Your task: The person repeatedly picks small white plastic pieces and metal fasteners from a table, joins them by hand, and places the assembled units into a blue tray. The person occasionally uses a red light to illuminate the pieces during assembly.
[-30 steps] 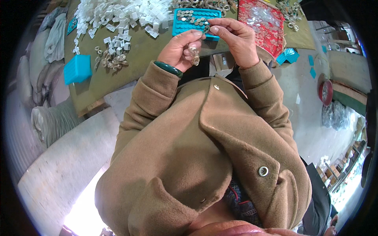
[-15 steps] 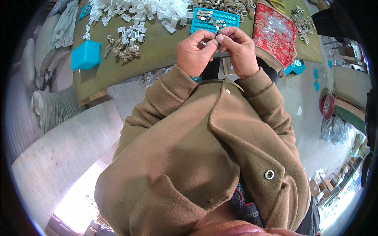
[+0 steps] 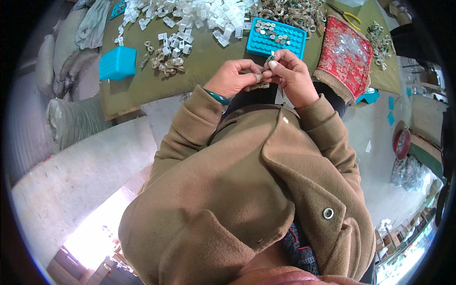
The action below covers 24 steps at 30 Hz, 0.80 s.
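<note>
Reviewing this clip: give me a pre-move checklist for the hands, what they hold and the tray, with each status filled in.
1. Both hands visible: ok; left hand and right hand are close together near the blue tray.
2. Small piece secured: ok; it shows at the right hand's fingertips.
3. Left hand's load countable: cannot tell; pale pieces show beneath its curled fingers, mostly hidden.
4. Tray fully filled: not ok; round discs cover only part of it.
5. Pliers clear of the hands: ok; they lie beyond the red cloth.
</note>
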Available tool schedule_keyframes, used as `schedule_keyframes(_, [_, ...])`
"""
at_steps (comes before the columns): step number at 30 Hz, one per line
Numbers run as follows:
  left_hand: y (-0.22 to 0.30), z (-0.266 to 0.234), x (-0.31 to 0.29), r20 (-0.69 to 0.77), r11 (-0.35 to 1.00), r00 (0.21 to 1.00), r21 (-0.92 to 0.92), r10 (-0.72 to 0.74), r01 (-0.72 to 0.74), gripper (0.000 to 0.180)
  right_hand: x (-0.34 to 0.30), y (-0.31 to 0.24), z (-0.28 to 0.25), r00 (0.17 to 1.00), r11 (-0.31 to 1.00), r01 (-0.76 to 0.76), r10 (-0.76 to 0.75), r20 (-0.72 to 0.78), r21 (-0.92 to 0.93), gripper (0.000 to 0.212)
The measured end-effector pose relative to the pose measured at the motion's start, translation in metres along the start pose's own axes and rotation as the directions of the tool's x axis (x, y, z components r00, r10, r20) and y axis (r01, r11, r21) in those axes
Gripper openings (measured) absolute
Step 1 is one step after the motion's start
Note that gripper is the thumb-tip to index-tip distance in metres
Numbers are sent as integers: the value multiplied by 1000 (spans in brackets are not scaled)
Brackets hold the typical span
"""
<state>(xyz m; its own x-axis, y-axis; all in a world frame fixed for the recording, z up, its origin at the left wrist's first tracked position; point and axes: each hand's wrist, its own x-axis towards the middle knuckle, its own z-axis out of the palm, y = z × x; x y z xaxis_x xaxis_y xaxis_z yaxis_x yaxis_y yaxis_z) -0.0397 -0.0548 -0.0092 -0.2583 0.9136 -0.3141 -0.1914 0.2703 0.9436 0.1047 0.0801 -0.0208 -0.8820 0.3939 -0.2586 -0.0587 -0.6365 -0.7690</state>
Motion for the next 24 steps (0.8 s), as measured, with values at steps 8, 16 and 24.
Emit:
schedule_keyframes(8, [28,-52,65,-583,791,710,608,395,60,37,2,-2,6,996,993,88,-86,32,-77,6])
schedule_keyframes(16, [16,-63,76,-590,827,757,549,281,122,37,0,-7,6,991,968,130,-125,38,-214,7])
schedule_keyframes(24, [22,-45,29,-313,895,946,-395,80,-206,19,20,-27,26,994,991,107,-105,34,-77,9])
